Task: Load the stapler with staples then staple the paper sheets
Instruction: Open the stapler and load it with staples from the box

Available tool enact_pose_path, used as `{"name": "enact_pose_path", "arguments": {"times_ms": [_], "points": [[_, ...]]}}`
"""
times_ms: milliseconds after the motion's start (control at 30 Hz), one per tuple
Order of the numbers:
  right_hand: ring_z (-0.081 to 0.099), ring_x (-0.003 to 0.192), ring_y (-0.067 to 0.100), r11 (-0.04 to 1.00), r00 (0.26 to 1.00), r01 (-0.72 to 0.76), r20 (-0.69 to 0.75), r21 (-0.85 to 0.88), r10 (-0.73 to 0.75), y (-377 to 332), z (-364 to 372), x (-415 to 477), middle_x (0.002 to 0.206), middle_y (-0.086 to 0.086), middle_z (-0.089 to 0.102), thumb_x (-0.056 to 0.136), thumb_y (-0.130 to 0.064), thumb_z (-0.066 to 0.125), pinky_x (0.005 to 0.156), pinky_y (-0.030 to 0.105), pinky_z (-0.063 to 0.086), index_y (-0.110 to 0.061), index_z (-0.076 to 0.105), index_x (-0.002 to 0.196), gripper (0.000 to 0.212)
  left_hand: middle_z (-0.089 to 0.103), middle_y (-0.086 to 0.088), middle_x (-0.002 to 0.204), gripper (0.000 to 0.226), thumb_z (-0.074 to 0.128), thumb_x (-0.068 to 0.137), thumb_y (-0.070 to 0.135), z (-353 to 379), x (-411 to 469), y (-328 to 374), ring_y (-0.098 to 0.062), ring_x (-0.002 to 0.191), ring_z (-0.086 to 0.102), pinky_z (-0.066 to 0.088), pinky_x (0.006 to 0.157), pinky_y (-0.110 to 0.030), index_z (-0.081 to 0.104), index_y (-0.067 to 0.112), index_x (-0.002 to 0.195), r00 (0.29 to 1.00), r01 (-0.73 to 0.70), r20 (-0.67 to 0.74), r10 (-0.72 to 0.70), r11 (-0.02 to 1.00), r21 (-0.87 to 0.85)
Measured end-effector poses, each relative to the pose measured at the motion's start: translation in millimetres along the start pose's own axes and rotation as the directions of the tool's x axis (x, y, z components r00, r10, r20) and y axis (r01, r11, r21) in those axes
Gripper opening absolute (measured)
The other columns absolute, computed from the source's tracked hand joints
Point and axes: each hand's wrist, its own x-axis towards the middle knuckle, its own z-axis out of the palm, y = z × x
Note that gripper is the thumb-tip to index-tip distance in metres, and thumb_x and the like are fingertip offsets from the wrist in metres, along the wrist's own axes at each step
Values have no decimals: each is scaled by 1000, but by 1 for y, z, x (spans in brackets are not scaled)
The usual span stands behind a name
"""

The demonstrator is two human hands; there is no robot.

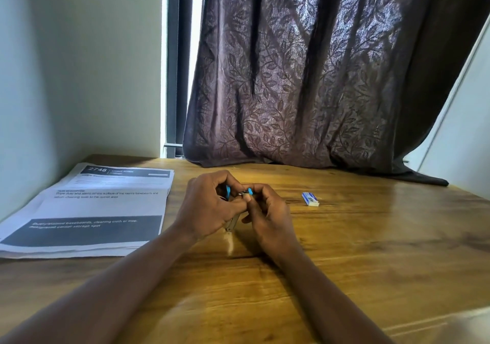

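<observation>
I see the stapler as a small tool with bright blue plastic parts and a grey metal body, mostly hidden between the fingers; its metal end pokes out low toward me, and I cannot tell whether it is hinged open. The staple box is a little blue and white carton lying flat on the worktop, off to the right and well apart from the stapler. The paper sheets lie in a flat stack on the left, printed with dark bands and lines of text, top sheet face up.
</observation>
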Motion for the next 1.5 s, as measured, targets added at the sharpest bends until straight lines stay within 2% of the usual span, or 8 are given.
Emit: {"name": "enact_pose_path", "arguments": {"times_ms": [433,667,800,933,1133,1267,1400,1500], "points": [[67,85,20,985,996,94,11,-146,-94,-3,3,-2,95,0,66,106,-27,45,73,53,56,-23,48,119,13,76,8,85,14,86,78,18,7,0,-2,-11,78,74,64,71,-33,76,19,88,998,20,-66,-22,999,-40],[69,71,17,997,985,48,-171,55,-38,-6,6,0,85,-20,65,107,-24,46,67,56,60,-17,45,116,11,79,-8,92,12,66,90,-3,1,11,-8,-21,86,78,64,80,-43,74,4,97,972,159,-100,-211,912,-378],[72,79,29,928,977,-38,-182,371,113,-10,4,0,89,1,61,101,-12,50,67,50,62,-13,50,112,11,78,-12,96,18,57,96,-4,-6,12,-9,-26,94,77,64,81,-38,73,3,99,934,256,-72,-349,799,-544],[64,80,16,864,979,-118,-88,490,184,-16,2,0,93,13,55,97,5,48,65,34,61,-2,55,101,11,78,-13,96,24,52,99,-3,-16,18,-13,-29,97,76,63,85,-40,72,7,93,885,293,-67,-461,662,-689],[70,80,35,786,925,-378,168,489,341,-16,7,0,91,24,68,94,11,51,78,43,61,3,65,94,16,75,-20,105,23,50,98,-6,-28,27,-26,-30,94,77,64,82,-39,69,3,89,826,293,-50,-562,502,-814],[70,71,27,720,870,-492,301,490,390,-20,10,3,93,24,70,99,-11,60,69,36,59,14,58,118,32,76,-17,103,22,50,99,-5,-25,27,-27,-31,98,76,64,82,-39,68,5,91,846,330,24,-533,489,-807],[70,79,31,547,730,-680,515,488,448,-34,11,19,98,23,69,98,-37,57,68,36,61,4,62,115,45,75,-21,113,20,50,98,-5,-18,26,-28,-34,104,74,62,89,-43,67,6,96,876,402,166,-453,496,-770],[69,70,27,527,663,-741,579,417,474,-41,18,30,88,20,69,97,-44,59,61,33,62,0,61,110,45,75,-20,113,21,52,98,-5,-14,26,-29,-35,109,70,56,94,-48,69,7,95,883,418,193,-429,529,-739]]}}
